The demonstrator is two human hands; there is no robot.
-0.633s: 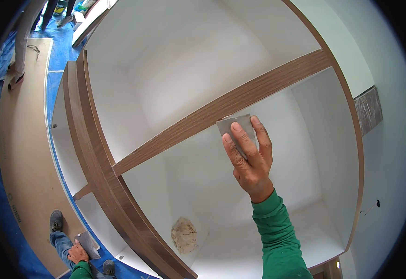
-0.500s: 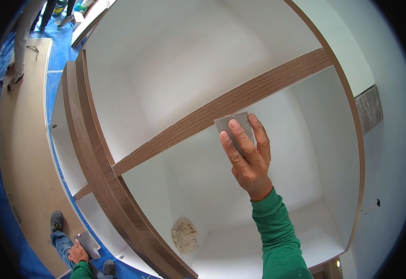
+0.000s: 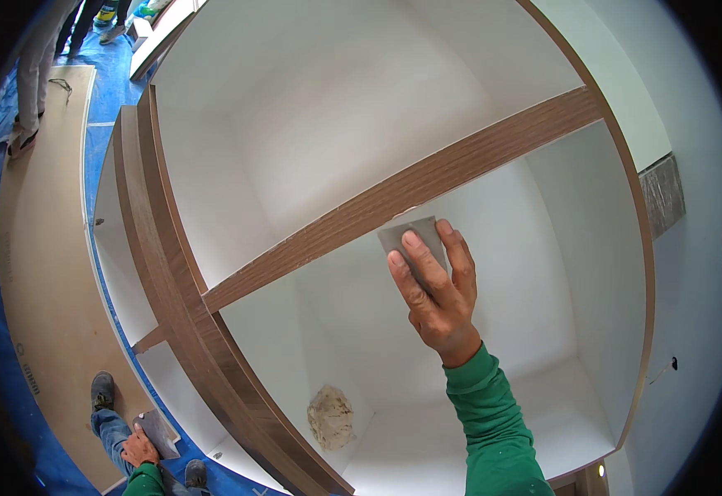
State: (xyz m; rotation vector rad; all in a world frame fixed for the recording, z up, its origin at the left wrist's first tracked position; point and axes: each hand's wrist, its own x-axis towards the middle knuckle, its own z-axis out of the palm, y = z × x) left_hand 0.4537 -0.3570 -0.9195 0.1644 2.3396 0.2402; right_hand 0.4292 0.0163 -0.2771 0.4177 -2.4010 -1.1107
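My right hand (image 3: 439, 302), in a green sleeve, has its fingers spread over a thin grey square plate (image 3: 410, 236), which looks like a scraper. The plate sits just below a brown wood-grain rail (image 3: 336, 223) that crosses the white cabinet. A pale mark (image 3: 409, 212) shows on the rail's lower edge beside the plate. Low at the left, my left hand (image 3: 139, 449) grips a larger flat grey plate (image 3: 158, 434), its surface smeared. The thumb of my right hand is hidden behind the plate.
The cabinet's brown uprights (image 3: 162, 273) run down the left. A rough beige patch (image 3: 330, 417) marks its lower inside panel. A tan board (image 3: 55, 273) lies on blue sheeting (image 3: 100, 87). Other people's legs (image 3: 34, 83) stand at the upper left.
My right hand has drawn the small plate slightly down from the rail's lower edge, uncovering the pale mark. My left hand still holds its plate. A person's legs at the upper left have shifted.
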